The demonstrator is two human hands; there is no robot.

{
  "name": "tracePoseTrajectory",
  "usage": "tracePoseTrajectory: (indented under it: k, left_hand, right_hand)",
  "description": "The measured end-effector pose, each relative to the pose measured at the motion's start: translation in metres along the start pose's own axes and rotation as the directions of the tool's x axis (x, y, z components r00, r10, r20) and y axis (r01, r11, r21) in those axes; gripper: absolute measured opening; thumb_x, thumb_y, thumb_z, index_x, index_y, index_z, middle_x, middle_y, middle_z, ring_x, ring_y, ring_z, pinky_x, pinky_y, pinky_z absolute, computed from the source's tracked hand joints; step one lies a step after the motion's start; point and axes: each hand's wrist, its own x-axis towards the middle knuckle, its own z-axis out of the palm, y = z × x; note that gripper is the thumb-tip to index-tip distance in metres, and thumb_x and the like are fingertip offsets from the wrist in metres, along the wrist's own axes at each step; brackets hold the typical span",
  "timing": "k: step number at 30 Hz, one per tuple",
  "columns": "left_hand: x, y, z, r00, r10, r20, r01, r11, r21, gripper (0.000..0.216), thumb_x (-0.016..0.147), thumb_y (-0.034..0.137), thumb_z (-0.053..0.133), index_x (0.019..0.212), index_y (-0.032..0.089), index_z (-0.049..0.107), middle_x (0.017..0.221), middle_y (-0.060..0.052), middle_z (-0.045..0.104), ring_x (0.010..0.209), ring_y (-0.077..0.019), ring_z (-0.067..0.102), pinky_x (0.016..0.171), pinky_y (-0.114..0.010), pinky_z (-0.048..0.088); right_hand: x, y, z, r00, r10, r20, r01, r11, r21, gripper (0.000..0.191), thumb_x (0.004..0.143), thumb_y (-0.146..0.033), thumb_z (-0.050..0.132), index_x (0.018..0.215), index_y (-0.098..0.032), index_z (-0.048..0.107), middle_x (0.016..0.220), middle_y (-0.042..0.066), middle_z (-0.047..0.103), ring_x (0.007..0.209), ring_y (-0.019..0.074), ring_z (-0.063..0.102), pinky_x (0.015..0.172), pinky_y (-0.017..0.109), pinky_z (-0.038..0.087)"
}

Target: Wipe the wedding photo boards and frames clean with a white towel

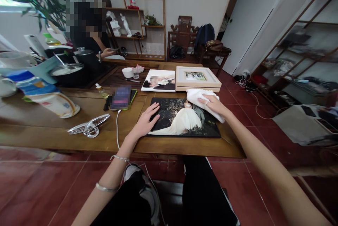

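Note:
A dark photo panel point(182, 122) with a figure in a white dress lies flat on the wooden table point(79, 138) in front of me. My left hand point(146, 122) rests flat on its left edge, fingers spread. My right hand point(215, 105) presses a white cloth point(198, 96) onto the panel's upper right corner, fingers lying over the cloth. A second photo panel point(160, 80) and a light framed picture point(196, 78) lie just behind.
A phone point(121, 98) with a white cable lies left of the panel. A silver leaf-shaped object point(89, 126), a packet point(56, 104), pots and a cup stand further left. Another person point(88, 39) sits at the table's far side. Shelves line the right wall; red tiled floor.

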Motion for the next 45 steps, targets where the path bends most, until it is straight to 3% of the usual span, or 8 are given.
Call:
tracePoseTrajectory:
  k: [7, 13, 15, 20, 28, 34, 39, 45]
  left_hand:
    - [-0.001, 0.003, 0.0, 1.0, 0.009, -0.01, -0.01, 1.0, -0.015, 0.049, 0.093, 0.042, 0.044, 0.131, 0.012, 0.054, 0.144, -0.014, 0.045, 0.138, -0.0236, 0.036, 0.115, -0.044, 0.026]
    - [-0.001, 0.006, -0.002, 1.0, -0.002, -0.007, 0.002, 1.0, -0.009, 0.046, 0.093, 0.04, 0.044, 0.131, 0.015, 0.054, 0.144, -0.013, 0.045, 0.137, -0.0229, 0.037, 0.114, -0.045, 0.028]
    - [-0.001, 0.006, -0.003, 1.0, 0.004, -0.005, -0.004, 1.0, -0.009, 0.047, 0.093, 0.04, 0.044, 0.131, 0.014, 0.054, 0.144, -0.013, 0.045, 0.137, -0.0229, 0.037, 0.114, -0.045, 0.028]
    - [-0.001, 0.005, -0.003, 1.0, 0.007, 0.002, -0.007, 1.0, -0.01, 0.048, 0.093, 0.04, 0.044, 0.132, 0.014, 0.053, 0.145, -0.013, 0.044, 0.137, -0.0232, 0.037, 0.114, -0.046, 0.027]
    - [-0.001, 0.005, -0.003, 1.0, -0.004, -0.001, 0.004, 1.0, -0.011, 0.048, 0.093, 0.041, 0.045, 0.131, 0.013, 0.054, 0.144, -0.014, 0.045, 0.137, -0.024, 0.036, 0.115, -0.045, 0.026]
    - [-0.001, 0.007, -0.003, 1.0, -0.014, -0.017, 0.014, 1.0, -0.022, 0.048, 0.092, 0.041, 0.046, 0.129, 0.013, 0.056, 0.143, -0.014, 0.047, 0.136, -0.0245, 0.038, 0.114, -0.044, 0.028]
    - [-0.001, 0.007, -0.002, 1.0, -0.014, -0.014, 0.013, 1.0, -0.014, 0.047, 0.092, 0.041, 0.046, 0.129, 0.014, 0.055, 0.143, -0.013, 0.047, 0.137, -0.0247, 0.037, 0.114, -0.046, 0.027]
    - [-0.001, 0.003, -0.001, 1.0, 0.017, -0.017, -0.017, 1.0, -0.008, 0.048, 0.093, 0.041, 0.046, 0.13, 0.012, 0.055, 0.143, -0.014, 0.046, 0.137, -0.0237, 0.037, 0.115, -0.044, 0.027]
  right_hand:
    - [-0.071, -0.032, 0.001, 0.995, 0.021, 0.096, -0.018, 0.999, -0.041, 0.04, 0.091, -0.051, 0.043, 0.065, -0.022, 0.051, 0.074, 0.003, 0.062, 0.086, 0.0275, 0.061, 0.081, 0.037, 0.042]
    - [-0.146, -0.071, -0.013, 0.932, 0.088, 0.352, -0.056, 0.994, -0.098, 0.033, 0.092, -0.048, 0.043, 0.073, -0.023, 0.055, 0.097, 0.006, 0.066, 0.132, 0.0338, 0.038, 0.091, 0.036, 0.038]
    - [-0.146, -0.071, -0.016, 0.922, 0.107, 0.371, -0.073, 0.992, -0.103, 0.034, 0.091, -0.05, 0.044, 0.074, -0.023, 0.057, 0.102, 0.006, 0.066, 0.125, 0.0337, 0.045, 0.09, 0.036, 0.039]
    - [-0.096, -0.042, -0.011, 0.961, 0.071, 0.266, -0.075, 0.997, 0.006, 0.043, 0.089, -0.056, 0.044, 0.065, -0.021, 0.051, 0.075, 0.002, 0.062, 0.077, 0.0225, 0.057, 0.075, 0.033, 0.042]
    - [-0.011, -0.009, 0.006, 0.998, 0.057, -0.024, -0.055, 0.997, 0.057, 0.038, 0.088, -0.052, 0.044, 0.079, -0.018, 0.061, 0.094, 0.008, 0.066, 0.089, 0.0262, 0.057, 0.084, 0.037, 0.039]
    - [-0.062, -0.04, 0.007, 0.993, 0.016, 0.117, -0.014, 1.0, -0.026, 0.039, 0.091, -0.05, 0.043, 0.067, -0.021, 0.052, 0.074, 0.004, 0.062, 0.096, 0.0299, 0.059, 0.086, 0.038, 0.038]
    - [-0.131, -0.074, -0.002, 0.94, 0.018, 0.339, -0.003, 0.999, -0.043, 0.032, 0.093, -0.046, 0.043, 0.077, -0.023, 0.057, 0.099, 0.006, 0.066, 0.129, 0.0337, 0.041, 0.094, 0.037, 0.035]
    - [-0.11, -0.057, -0.006, 0.94, 0.042, 0.338, -0.041, 0.999, -0.009, 0.038, 0.089, -0.053, 0.046, 0.072, -0.021, 0.059, 0.078, 0.004, 0.063, 0.083, 0.0255, 0.059, 0.078, 0.035, 0.041]
